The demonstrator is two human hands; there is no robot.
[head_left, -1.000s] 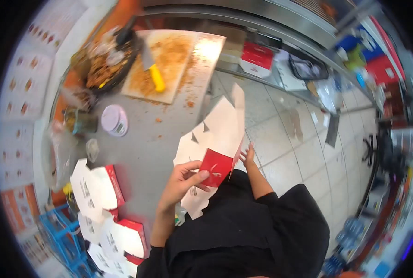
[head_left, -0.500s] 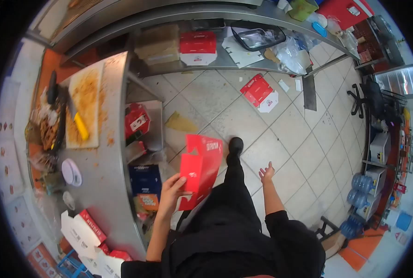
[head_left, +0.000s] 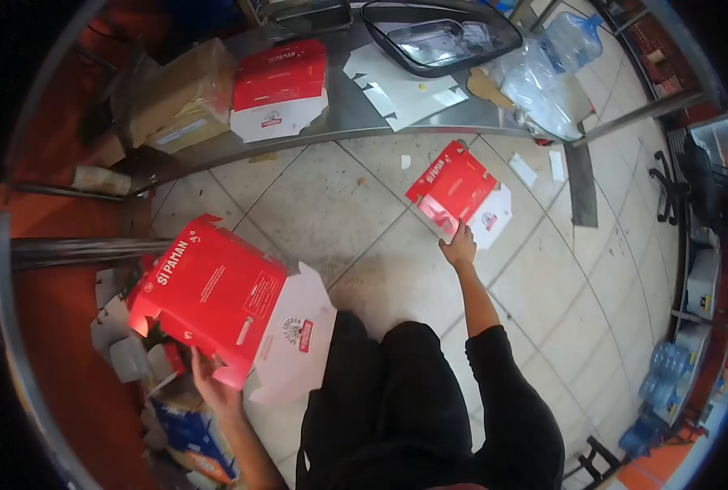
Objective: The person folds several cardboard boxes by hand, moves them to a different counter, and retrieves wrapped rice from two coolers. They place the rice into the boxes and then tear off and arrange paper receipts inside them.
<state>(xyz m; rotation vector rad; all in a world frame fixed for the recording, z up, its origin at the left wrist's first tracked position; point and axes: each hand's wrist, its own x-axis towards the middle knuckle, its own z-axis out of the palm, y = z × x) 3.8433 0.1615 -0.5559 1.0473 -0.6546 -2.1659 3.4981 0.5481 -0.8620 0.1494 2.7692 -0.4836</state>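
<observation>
My left hand grips the lower edge of a flat red and white cardboard box blank, marked "SI PAMAN", at the left; some fingers are hidden under it. My right hand reaches down to a second red and white blank on the tiled floor. Its fingertips are at that blank's lower edge, and whether they grip it cannot be made out. A third such blank lies on the low metal shelf.
On the low metal shelf are a cardboard box, a black-rimmed tray, white card and plastic bags. White scraps and a dark strip lie on the floor. Water bottles stand at the right.
The view has dropped closer to the floor and shelf. My right hand has moved out to the blank on the floor. The blank in my left hand has turned its printed face up.
</observation>
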